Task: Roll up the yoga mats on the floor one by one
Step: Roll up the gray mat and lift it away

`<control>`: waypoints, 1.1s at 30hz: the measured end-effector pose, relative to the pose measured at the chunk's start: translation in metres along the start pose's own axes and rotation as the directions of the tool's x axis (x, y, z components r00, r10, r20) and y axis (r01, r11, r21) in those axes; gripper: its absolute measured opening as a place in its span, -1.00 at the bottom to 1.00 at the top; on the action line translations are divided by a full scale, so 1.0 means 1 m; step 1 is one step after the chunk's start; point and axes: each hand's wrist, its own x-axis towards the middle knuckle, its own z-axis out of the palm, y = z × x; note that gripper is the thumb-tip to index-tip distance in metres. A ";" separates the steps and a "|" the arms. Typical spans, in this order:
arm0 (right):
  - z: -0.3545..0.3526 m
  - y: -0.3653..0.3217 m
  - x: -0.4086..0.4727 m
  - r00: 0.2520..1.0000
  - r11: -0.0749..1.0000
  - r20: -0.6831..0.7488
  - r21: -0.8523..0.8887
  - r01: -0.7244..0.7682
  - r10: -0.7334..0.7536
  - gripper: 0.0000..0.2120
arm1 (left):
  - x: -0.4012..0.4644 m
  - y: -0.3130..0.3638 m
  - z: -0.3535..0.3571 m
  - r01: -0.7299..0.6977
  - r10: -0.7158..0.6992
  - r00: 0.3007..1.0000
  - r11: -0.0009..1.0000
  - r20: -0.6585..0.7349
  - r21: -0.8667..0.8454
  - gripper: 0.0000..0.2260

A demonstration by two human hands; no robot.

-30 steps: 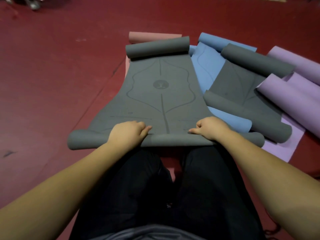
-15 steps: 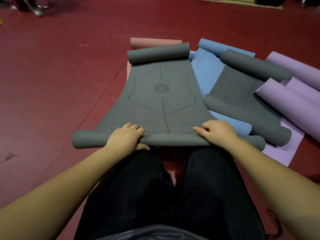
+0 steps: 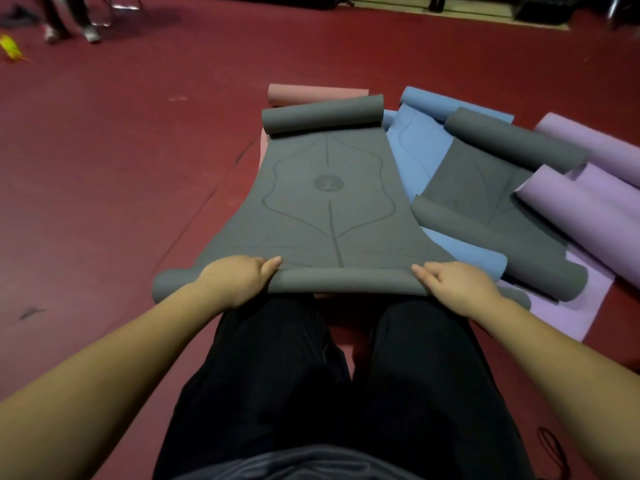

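Grey line-patterned mat (image 3: 325, 209), maroon floor (image 3: 104, 168)

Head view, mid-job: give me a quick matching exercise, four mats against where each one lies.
Mats:
1. grey mat
2. pink mat
3. blue mat
4. purple mat

Places:
A. far right of the pile
B. under both hands, left hand and right hand
C. just right of the grey mat
D. rolled end behind the grey mat's far roll

Pairs: 1-B, 2-D, 3-C, 4-A
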 end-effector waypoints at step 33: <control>-0.023 0.000 0.027 0.970 0.989 0.236 0.121 -0.081 0.051 -0.57 | 0.017 0.008 -0.020 0.220 -0.252 0.948 0.960 0.194 0.171 -0.65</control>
